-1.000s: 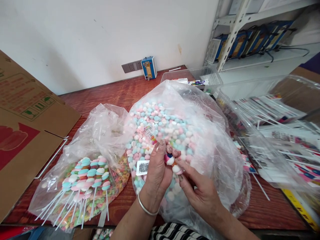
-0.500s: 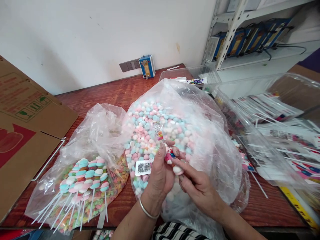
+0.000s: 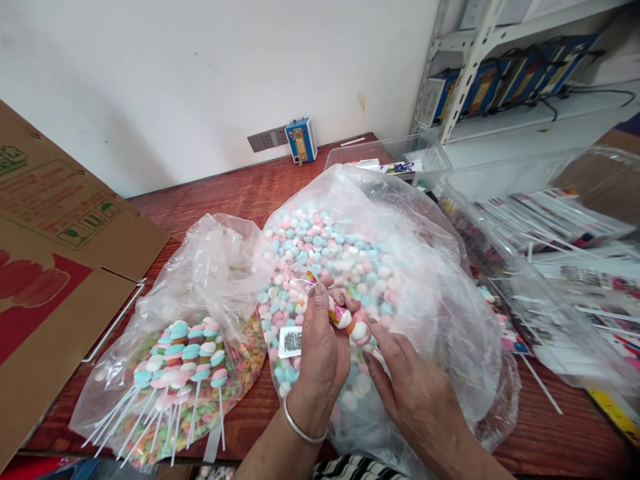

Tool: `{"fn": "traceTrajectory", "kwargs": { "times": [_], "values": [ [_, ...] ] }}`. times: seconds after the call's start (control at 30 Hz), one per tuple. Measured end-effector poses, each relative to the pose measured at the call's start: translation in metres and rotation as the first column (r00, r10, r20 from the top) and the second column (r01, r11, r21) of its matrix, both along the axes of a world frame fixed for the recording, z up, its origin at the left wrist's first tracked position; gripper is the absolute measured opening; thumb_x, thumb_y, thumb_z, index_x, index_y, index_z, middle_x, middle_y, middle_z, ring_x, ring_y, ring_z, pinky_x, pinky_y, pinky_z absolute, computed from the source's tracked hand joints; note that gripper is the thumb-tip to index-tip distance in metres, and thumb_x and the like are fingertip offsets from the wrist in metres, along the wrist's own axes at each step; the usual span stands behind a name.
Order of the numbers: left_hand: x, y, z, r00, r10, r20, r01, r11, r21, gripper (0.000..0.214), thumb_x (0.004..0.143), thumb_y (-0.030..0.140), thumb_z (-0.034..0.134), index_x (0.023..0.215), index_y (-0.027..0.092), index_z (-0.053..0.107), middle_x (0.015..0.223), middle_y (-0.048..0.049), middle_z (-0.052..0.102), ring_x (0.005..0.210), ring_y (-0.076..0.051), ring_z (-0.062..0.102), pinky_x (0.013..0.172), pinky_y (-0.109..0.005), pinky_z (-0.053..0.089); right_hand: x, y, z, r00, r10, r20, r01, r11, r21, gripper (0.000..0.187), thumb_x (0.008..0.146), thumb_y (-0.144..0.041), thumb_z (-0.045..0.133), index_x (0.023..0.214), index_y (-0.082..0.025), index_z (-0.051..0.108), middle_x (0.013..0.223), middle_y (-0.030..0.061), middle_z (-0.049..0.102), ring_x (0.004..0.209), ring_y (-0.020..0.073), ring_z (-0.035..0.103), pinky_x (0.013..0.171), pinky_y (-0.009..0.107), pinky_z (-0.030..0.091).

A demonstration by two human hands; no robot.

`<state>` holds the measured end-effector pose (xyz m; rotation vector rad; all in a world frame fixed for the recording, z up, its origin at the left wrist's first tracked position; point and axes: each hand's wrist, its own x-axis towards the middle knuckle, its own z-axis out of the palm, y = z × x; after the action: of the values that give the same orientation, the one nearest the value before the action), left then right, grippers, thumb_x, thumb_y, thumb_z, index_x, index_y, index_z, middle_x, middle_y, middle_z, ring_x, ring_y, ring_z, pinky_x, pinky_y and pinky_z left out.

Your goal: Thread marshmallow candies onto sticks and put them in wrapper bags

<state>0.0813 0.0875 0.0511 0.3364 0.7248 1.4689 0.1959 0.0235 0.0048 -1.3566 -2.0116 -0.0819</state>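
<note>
My left hand (image 3: 320, 347) grips a candy skewer (image 3: 344, 319) in a printed clear wrapper, with pink, white and orange pieces on it. My right hand (image 3: 410, 383) pinches the lower end of the same skewer by its white stick. Both hands hover over a big clear plastic bag (image 3: 430, 287) full of loose pink, blue and white marshmallow candies (image 3: 325, 243). A silver bangle is on my left wrist.
A smaller bag (image 3: 210, 267) at the left holds finished candy skewers (image 3: 175, 363) on white sticks over colourful ring candies. An open cardboard box (image 3: 50, 260) stands far left. Clear bins of printed wrappers and sticks (image 3: 560, 260) lie at the right. A metal shelf (image 3: 475, 67) rises behind.
The skewer has tilted lower toward the bag, and my right hand has slid down to its stick end. The view has shifted slightly.
</note>
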Motion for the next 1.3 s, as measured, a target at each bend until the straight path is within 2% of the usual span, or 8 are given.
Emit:
{"fn": "traceTrajectory", "kwargs": {
  "times": [0.33,0.6,0.7,0.87,1.0,1.1,1.17,1.3],
  "values": [
    [0.002,-0.009,0.003,1.0,-0.016,-0.013,0.015,0.998,-0.059,0.029,0.093,0.042,0.052,0.105,0.016,0.059,0.074,0.0014,0.052,0.067,-0.01,0.055,0.072,-0.025,0.049,0.0,0.007,-0.002,0.981,0.145,0.126,-0.131,0.984,-0.118,0.046,0.1,-0.015,0.028,0.143,-0.017,0.041,0.082,0.0051,0.061,0.055,0.0162,0.064,0.041,0.024,0.043],
    [0.012,-0.013,-0.007,0.999,-0.031,0.03,0.033,0.997,-0.067,0.019,0.093,0.036,0.054,0.093,0.017,0.06,0.078,-0.0001,0.055,0.07,-0.01,0.056,0.071,-0.023,0.048,-0.003,0.011,0.005,0.93,0.19,-0.316,-0.292,0.903,-0.316,0.046,0.099,-0.019,0.034,0.145,-0.023,0.041,0.105,0.0101,0.065,0.091,0.0209,0.067,0.073,0.03,0.056],
    [0.005,-0.006,-0.008,0.994,-0.019,0.108,0.028,0.996,-0.083,0.018,0.091,0.033,0.057,0.095,0.017,0.061,0.083,-0.0015,0.058,0.072,-0.011,0.058,0.073,-0.025,0.049,0.002,0.005,0.006,0.757,-0.007,-0.653,-0.398,0.788,-0.47,0.044,0.099,-0.031,0.043,0.142,-0.024,0.042,0.081,0.0018,0.062,0.065,0.0141,0.06,0.059,0.024,0.052],
    [-0.012,0.001,-0.008,0.989,-0.068,0.132,0.061,0.996,0.057,0.024,0.088,0.038,0.062,0.096,0.015,0.064,0.091,-0.0045,0.063,0.09,-0.017,0.063,0.092,-0.035,0.048,0.007,-0.005,0.002,0.175,-0.511,-0.841,-0.85,0.353,-0.392,0.036,0.092,-0.053,0.054,0.099,-0.018,0.061,0.046,-0.0136,0.026,0.035,0.0039,0.014,0.032,0.014,0.021],
    [-0.017,0.006,-0.005,0.982,-0.123,0.147,0.108,0.989,0.103,0.017,0.085,0.031,0.067,0.096,0.019,0.063,0.072,0.0039,0.057,0.066,-0.009,0.059,0.084,-0.031,0.051,-0.001,-0.008,0.008,0.001,-0.623,-0.782,-0.941,0.265,-0.212,0.031,0.092,-0.049,0.056,0.085,-0.02,0.059,0.045,-0.0142,0.024,0.032,0.0026,0.009,0.031,0.015,0.021],
    [-0.013,0.008,0.001,0.979,-0.114,0.171,0.107,0.993,0.052,0.015,0.085,0.029,0.068,0.093,0.019,0.06,0.061,0.0087,0.046,0.051,-0.004,0.048,0.073,-0.025,0.05,-0.007,-0.007,0.006,0.14,-0.487,-0.862,-0.854,0.382,-0.354,0.032,0.095,-0.048,0.049,0.082,-0.02,0.057,0.044,-0.0133,0.024,0.031,0.0042,0.014,0.032,0.017,0.022],
    [-0.01,0.009,0.005,0.983,-0.058,0.172,0.061,0.998,-0.011,0.018,0.083,0.029,0.07,0.086,0.017,0.058,0.06,0.009,0.045,0.05,-0.003,0.046,0.072,-0.024,0.049,-0.008,-0.004,0.001,0.45,-0.195,-0.871,-0.623,0.63,-0.463,0.031,0.096,-0.042,0.049,0.077,-0.019,0.058,0.047,-0.008,0.038,0.036,0.0068,0.032,0.038,0.019,0.029],
    [-0.007,0.011,0.009,0.994,0.024,0.107,-0.012,0.994,-0.113,0.027,0.076,0.029,0.076,0.077,0.017,0.051,0.062,0.0069,0.049,0.052,-0.005,0.048,0.068,-0.026,0.049,0.0,0.002,-0.006,0.969,0.148,-0.199,-0.151,0.989,0.002,0.012,0.093,-0.02,0.057,0.09,-0.017,0.068,0.057,0.0002,0.06,0.051,0.0137,0.054,0.053,0.026,0.035]
  ]
}}
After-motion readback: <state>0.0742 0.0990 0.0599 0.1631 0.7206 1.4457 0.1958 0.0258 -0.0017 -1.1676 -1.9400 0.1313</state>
